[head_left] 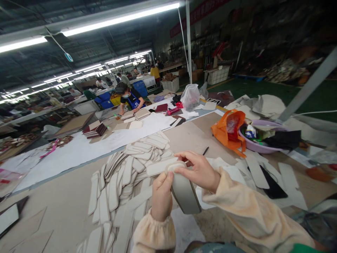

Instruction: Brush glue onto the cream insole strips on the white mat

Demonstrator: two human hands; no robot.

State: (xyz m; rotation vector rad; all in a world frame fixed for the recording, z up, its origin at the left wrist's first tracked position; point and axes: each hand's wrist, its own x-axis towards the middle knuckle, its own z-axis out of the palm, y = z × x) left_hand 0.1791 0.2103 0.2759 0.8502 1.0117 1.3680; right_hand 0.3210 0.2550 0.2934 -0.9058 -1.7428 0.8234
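Both hands pinch the rounded upper end of a cream strip (185,192), which hangs bent downward in front of me. My left hand (162,191) grips the strip's left edge, thumb on top. Fingers of my right hand (199,171) close on the right side of the same end, some of them hidden behind it. Just beyond my hands, another pale strip (159,167) lies on the heap. Many similar round-ended strips (113,189) are spread in overlapping rows on the table, to the left of my hands.
An orange bag (223,128) and a purple basin (259,146) filled with items stand to the right. Loose strips lie on black material (275,188) nearby. Across the tables, a co-worker (131,100) handles stacked pieces. A metal post (310,82) rises at right.
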